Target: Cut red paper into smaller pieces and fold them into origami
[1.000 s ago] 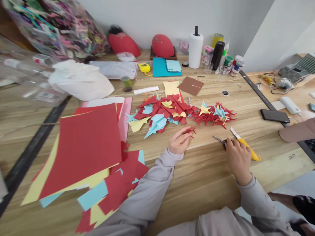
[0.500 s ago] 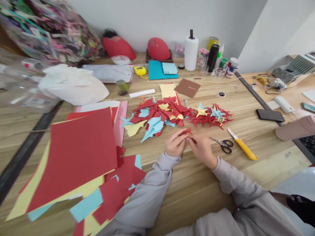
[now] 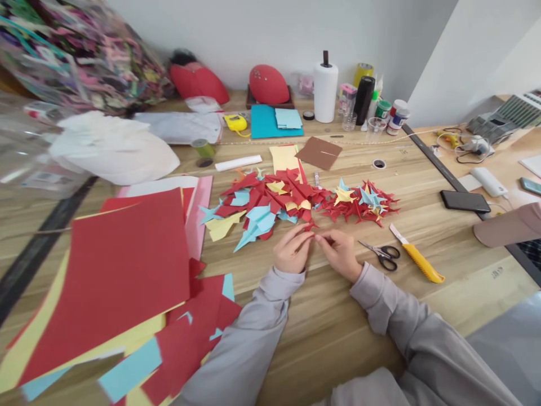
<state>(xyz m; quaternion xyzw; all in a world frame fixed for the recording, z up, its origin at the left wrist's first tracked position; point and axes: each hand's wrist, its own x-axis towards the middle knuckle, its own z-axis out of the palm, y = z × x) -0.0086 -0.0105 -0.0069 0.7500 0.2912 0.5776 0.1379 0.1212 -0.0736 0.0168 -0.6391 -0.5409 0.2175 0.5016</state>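
At the wooden table [image 3: 329, 321], I observe left hand [image 3: 291, 249] and right hand [image 3: 340, 255] — fingertips pinched together on small red folded paper [image 3: 311, 226].

Free tabletop [image 3: 325, 324] nearside, paper heap [image 3: 291, 197] beyond

Folded papers [image 3: 296, 194] are lying on the tabletop [image 3: 338, 327] just behind your left hand [image 3: 291, 251] and right hand [image 3: 339, 255], paper sheets [image 3: 114, 282] leftward toward its near edge, scissors [image 3: 381, 252] and a cutter [image 3: 420, 261] rightward, while a bottle [image 3: 325, 93] is standing toward its far edge
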